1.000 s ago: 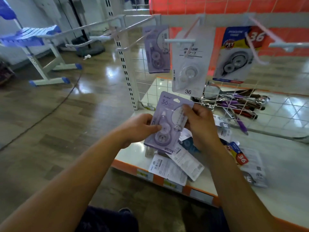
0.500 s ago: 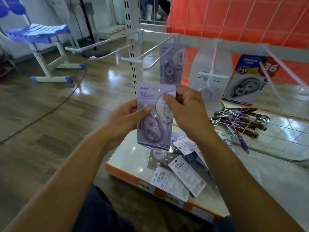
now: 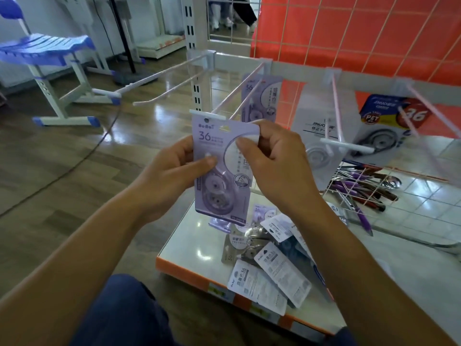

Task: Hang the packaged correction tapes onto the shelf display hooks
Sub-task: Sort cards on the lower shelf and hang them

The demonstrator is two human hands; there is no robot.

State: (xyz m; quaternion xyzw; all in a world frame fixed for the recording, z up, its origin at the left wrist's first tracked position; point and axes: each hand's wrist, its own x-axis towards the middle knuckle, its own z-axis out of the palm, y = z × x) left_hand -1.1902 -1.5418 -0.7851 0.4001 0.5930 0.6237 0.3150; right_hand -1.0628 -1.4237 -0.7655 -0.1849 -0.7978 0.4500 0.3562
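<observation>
A lilac packaged correction tape (image 3: 219,146) marked 36 is held upright in front of me. My left hand (image 3: 172,168) pinches its left edge, thumb across the front. My right hand (image 3: 272,161) pinches its top right corner. Its hang hole sits just below the white tip of a display hook (image 3: 207,115). Further back on that hook hangs another lilac pack (image 3: 262,101). A white pack (image 3: 321,128) and a blue-yellow pack (image 3: 389,126) hang on hooks to the right. Several loose packs (image 3: 269,268) lie on the white shelf (image 3: 189,248) below.
Empty hooks (image 3: 159,96) stick out to the left of the slotted upright post (image 3: 195,46). A wire basket of pens and spoons (image 3: 361,186) sits at the right. An orange grid panel (image 3: 349,31) backs the hooks. A blue-and-white stool (image 3: 50,61) stands on the wooden floor at left.
Both hands have lifted the lilac pack from low over the shelf up to the tip of the hook, and it now stands more upright.
</observation>
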